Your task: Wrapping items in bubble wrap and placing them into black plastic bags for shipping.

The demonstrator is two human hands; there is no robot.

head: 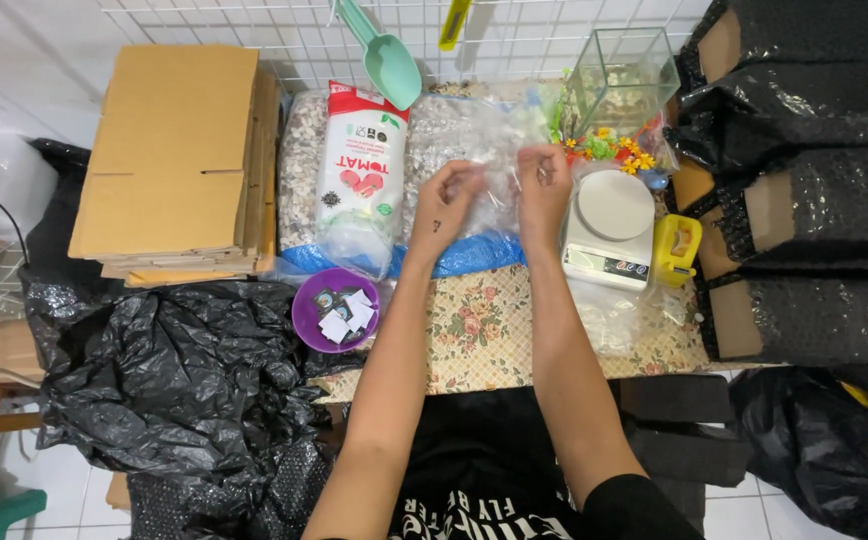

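My left hand (pixel 446 203) and my right hand (pixel 544 187) both pinch a small clear plastic bag (pixel 499 195), held up between them over the far part of the table. Under the bag lies a big clear sack of mixed grain (pixel 454 130) with a blue bottom edge. A white digital scale (pixel 609 228) sits just right of my right hand. A purple bowl (pixel 304 312) with small white and dark paper slips stands near my left forearm.
A white and red packet (pixel 359 170) lies on the grain sack, a teal scoop (pixel 386 55) hangs on the wire grid. Flat cardboard boxes (pixel 179 150) are stacked left; a glass tank (pixel 622 78), yellow tape dispenser (pixel 676 248) and black-wrapped parcels (pixel 814 200) stand right. Black plastic bag (pixel 174 380) lies lower left.
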